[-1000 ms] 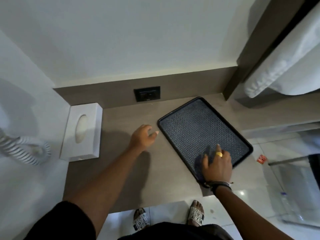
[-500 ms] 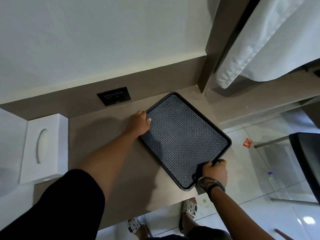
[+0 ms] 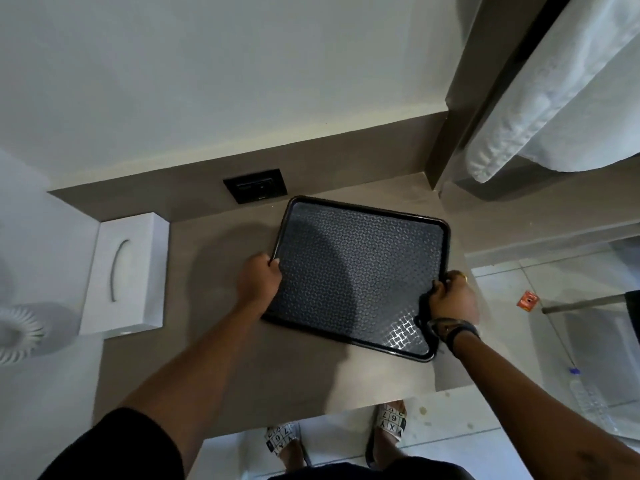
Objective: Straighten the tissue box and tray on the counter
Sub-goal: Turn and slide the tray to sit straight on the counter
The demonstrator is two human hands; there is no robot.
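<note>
While both hands were clamped on the black rectangular plastic tray (image 3: 360, 271) with its embossed lattice floor, the left hand (image 3: 258, 284) curled its grip over the left rim, fingers hooked on the edge. The right hand (image 3: 450, 299), wearing a gold ring and a dark wristband, closed its grip on the right rim near the front corner. The tray lay on the grey-brown tabletop (image 3: 214, 341), its far edge close to the low backsplash and just below the black wall socket plate (image 3: 255, 186). Its sides ran slightly askew to the backsplash, the near right corner reaching almost to the tabletop's right edge.

Well apart to the left, the white rectangular tissue box (image 3: 126, 275) with a curved slot in its top stood near the left wall, its long sides roughly square to the backsplash and no hand on it. A white coiled cord (image 3: 15, 329) showed at the left margin.

As a judgement, the task looked partly done: the tray was in hand and nearly lined up but not yet square, and the tissue box, though fairly straight already, might want a small nudge afterwards.

For writing, the only legible marks were on the patterned slide sandals (image 3: 389, 422) on the floor below, printed with boxed letters and digits such as 6, 7, X and Y. No brand could be read on tray, box or socket. A small orange packet (image 3: 527, 301) and a clear bottle (image 3: 588, 396) lay on the tiled floor, their print too small to tell.
</note>
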